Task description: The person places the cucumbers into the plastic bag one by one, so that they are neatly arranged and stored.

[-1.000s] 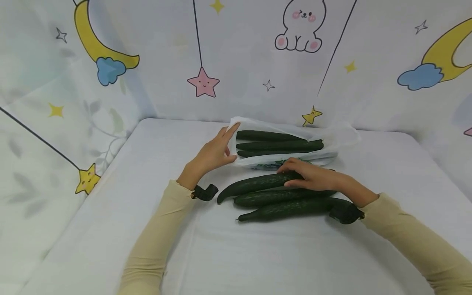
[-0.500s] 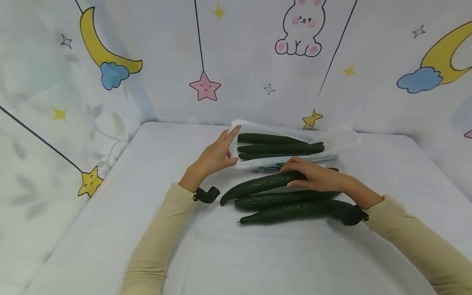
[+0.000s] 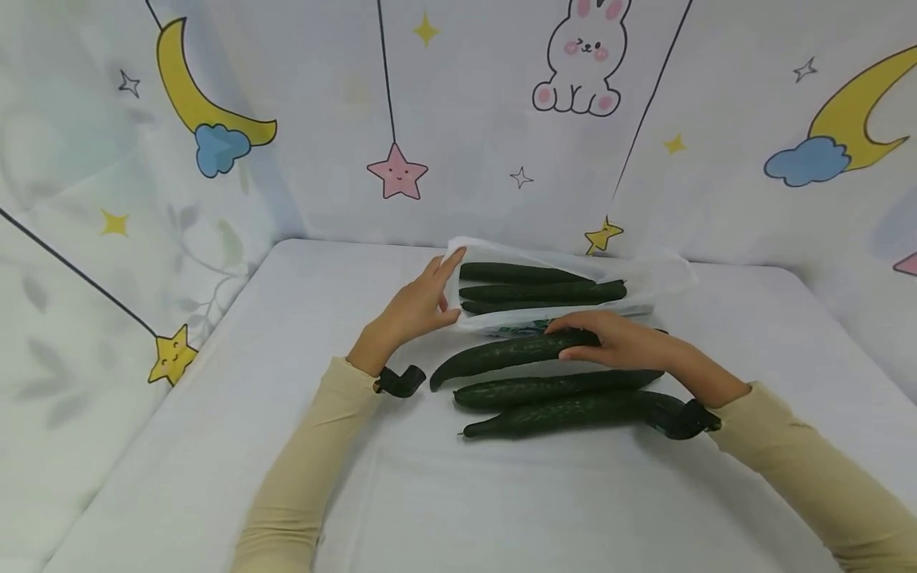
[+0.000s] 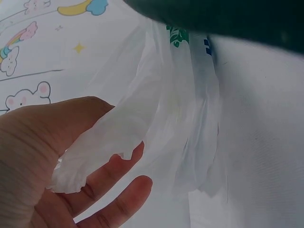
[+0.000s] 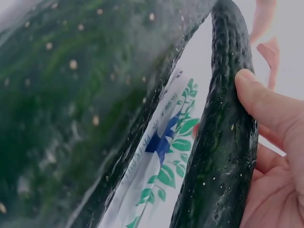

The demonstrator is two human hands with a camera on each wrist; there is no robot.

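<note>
My right hand (image 3: pixel 616 338) grips a long dark green cucumber (image 3: pixel 501 356), thumb on the near side and fingers over the far side; the right wrist view shows this cucumber (image 5: pixel 218 142) between thumb and fingers. It hangs slightly tilted just in front of a white plastic bag (image 3: pixel 666 274) lying on its side. My left hand (image 3: pixel 411 306) is at the bag's left mouth, thumb and fingers spread apart against the film (image 4: pixel 123 123). Inside the bag lie several cucumbers (image 3: pixel 540 291). Two more cucumbers, one farther (image 3: pixel 552 388) and one nearer (image 3: pixel 559 415), lie side by side on the table.
A white cloth covers the table (image 3: pixel 501 501). Behind and at the left hangs a patterned curtain (image 3: pixel 473 103) with moons, stars and a rabbit. A dark wrist camera (image 3: pixel 401 382) sits on the left wrist, another (image 3: pixel 680 419) on the right.
My right hand has raised its cucumber a little and moved it toward the bag, widening the gap to the two on the table. The left hand stays at the bag's mouth.
</note>
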